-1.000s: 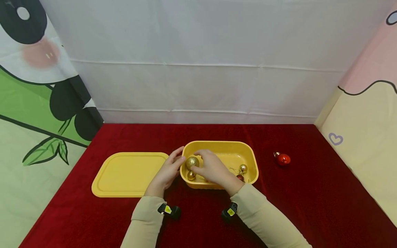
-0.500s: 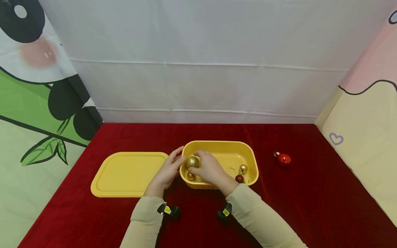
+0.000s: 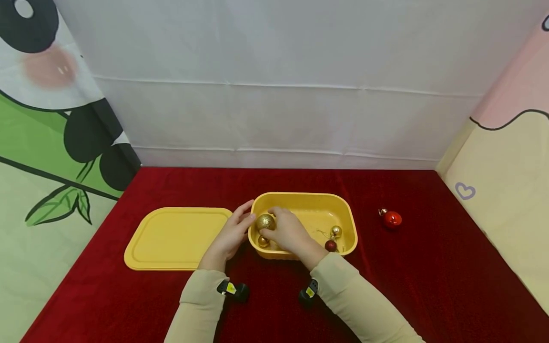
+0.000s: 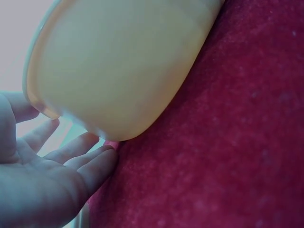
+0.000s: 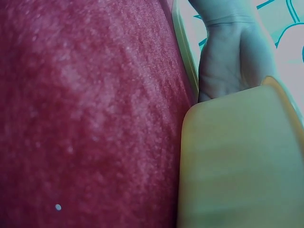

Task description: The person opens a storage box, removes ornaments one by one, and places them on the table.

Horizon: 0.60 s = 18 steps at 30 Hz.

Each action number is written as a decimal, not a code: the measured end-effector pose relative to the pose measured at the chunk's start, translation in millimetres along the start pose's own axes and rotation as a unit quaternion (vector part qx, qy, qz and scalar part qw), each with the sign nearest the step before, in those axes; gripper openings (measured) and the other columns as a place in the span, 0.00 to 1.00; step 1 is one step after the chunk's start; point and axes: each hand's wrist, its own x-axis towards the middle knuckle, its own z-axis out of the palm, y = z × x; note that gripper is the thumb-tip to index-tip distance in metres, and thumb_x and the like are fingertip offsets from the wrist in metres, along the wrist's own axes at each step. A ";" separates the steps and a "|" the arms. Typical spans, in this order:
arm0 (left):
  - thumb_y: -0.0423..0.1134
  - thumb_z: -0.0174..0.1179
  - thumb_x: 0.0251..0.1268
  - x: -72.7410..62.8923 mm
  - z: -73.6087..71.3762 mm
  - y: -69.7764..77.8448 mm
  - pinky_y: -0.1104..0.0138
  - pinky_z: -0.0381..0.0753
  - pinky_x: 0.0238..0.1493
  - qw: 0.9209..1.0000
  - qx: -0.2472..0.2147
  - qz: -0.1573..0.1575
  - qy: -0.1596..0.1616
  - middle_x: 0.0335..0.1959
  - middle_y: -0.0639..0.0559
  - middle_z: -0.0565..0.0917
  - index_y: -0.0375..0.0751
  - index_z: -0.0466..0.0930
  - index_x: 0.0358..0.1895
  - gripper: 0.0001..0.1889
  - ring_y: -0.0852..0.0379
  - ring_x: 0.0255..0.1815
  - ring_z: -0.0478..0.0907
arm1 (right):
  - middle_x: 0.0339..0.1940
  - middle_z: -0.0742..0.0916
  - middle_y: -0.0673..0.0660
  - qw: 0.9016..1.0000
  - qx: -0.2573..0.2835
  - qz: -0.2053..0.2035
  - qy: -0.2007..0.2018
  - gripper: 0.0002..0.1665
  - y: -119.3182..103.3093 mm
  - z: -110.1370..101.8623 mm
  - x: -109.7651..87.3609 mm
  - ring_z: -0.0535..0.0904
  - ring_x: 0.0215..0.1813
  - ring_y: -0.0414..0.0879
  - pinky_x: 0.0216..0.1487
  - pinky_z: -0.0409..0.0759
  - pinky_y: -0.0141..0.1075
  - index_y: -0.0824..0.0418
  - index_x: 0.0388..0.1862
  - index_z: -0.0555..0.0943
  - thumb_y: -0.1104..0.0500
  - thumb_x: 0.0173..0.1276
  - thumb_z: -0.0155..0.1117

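A yellow plastic box (image 3: 315,207) stands open on the red cloth in the head view. My left hand (image 3: 227,237) rests its relaxed, nearly straight fingers against the box's left end; in the left wrist view those fingers (image 4: 97,168) touch the end wall low down. Reaching over the front rim, my right hand (image 3: 292,233) holds a large glittery gold bauble (image 3: 265,222) between thumb and fingers at the left end inside. A smaller shiny gold bauble (image 3: 263,241) lies just in front of it. The right wrist view shows the box's outer wall (image 5: 237,156), with the right hand out of sight.
To the left lies a flat yellow lid (image 3: 177,238), close to the left hand. A gold bauble (image 3: 336,231) and a dark red one (image 3: 330,246) lie at the box's right end. Further right on the cloth is a shiny red ornament (image 3: 391,219).
My right forearm has shifted slightly left, uncovering more of the dark red bauble. The right hand stays at the large gold bauble, and the left hand keeps its place.
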 end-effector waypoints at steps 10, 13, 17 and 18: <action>0.40 0.43 0.76 0.1 0.4 0.0 0.58 0.76 0.56 1.000 -0.003 0.004 -0.001 0.69 0.38 0.63 0.52 0.50 0.74 0.26 0.44 0.66 0.66 | 0.52 0.82 0.60 1.000 -0.001 0.007 -0.010 0.33 0.8 0.3 1.6 0.78 0.51 0.51 0.53 0.76 0.43 0.65 0.58 0.73 0.48 0.60 0.68; 0.41 0.43 0.76 0.2 0.6 -0.4 0.57 0.76 0.56 1.000 -0.001 0.005 0.000 0.69 0.37 0.63 0.52 0.50 0.74 0.26 0.44 0.66 0.66 | 0.51 0.82 0.59 1.000 -0.003 0.008 -0.011 0.32 2.5 1.5 2.5 0.78 0.50 0.50 0.53 0.76 0.43 0.65 0.58 0.73 0.48 0.60 0.67; 0.41 0.43 0.76 0.4 0.2 -0.3 0.57 0.76 0.56 1.000 0.001 0.005 -0.001 0.69 0.38 0.63 0.53 0.50 0.74 0.27 0.44 0.66 0.67 | 0.49 0.83 0.58 1.000 0.000 0.008 -0.012 0.31 2.8 2.0 3.3 0.78 0.49 0.49 0.52 0.76 0.42 0.65 0.57 0.74 0.49 0.61 0.67; 0.41 0.43 0.76 0.5 0.0 0.0 0.57 0.76 0.56 1.000 -0.001 0.003 -0.001 0.69 0.39 0.64 0.54 0.51 0.74 0.26 0.44 0.66 0.67 | 0.49 0.83 0.58 1.000 0.000 0.008 -0.013 0.30 2.5 2.0 3.5 0.78 0.48 0.49 0.52 0.76 0.42 0.65 0.57 0.74 0.49 0.61 0.66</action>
